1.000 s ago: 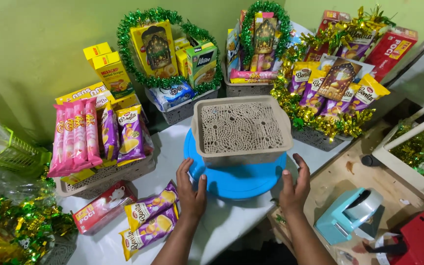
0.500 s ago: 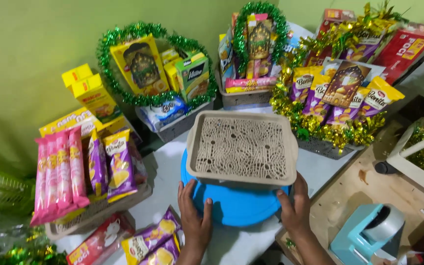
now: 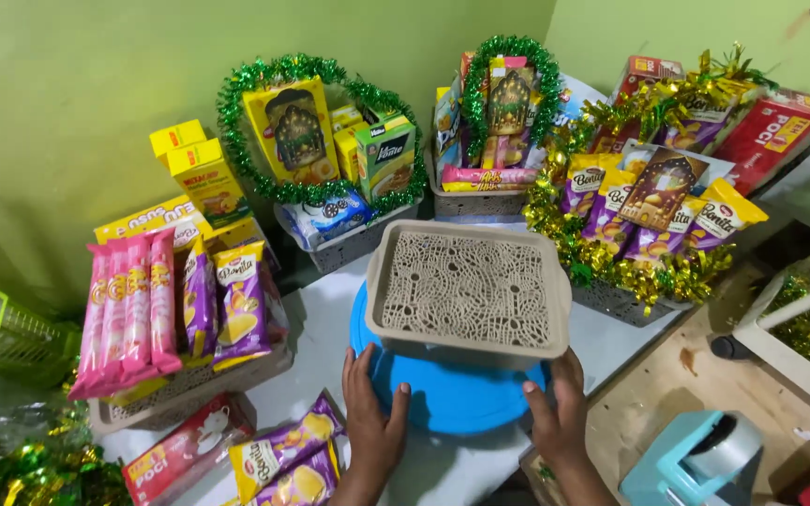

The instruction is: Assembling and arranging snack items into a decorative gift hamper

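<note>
Nearest, the left hand at seven o'clock and right hand at five o'clock, fingers spread flat, now press the blue round stand they approached a moment ago, steadying the empty beige basket centred on it, snack hampers beyond at twelve.

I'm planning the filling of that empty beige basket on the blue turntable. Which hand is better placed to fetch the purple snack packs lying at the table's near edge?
Left, probably. The left hand rests on the blue turntable beside the purple snack packs; the right hand is across the turntable.
</note>
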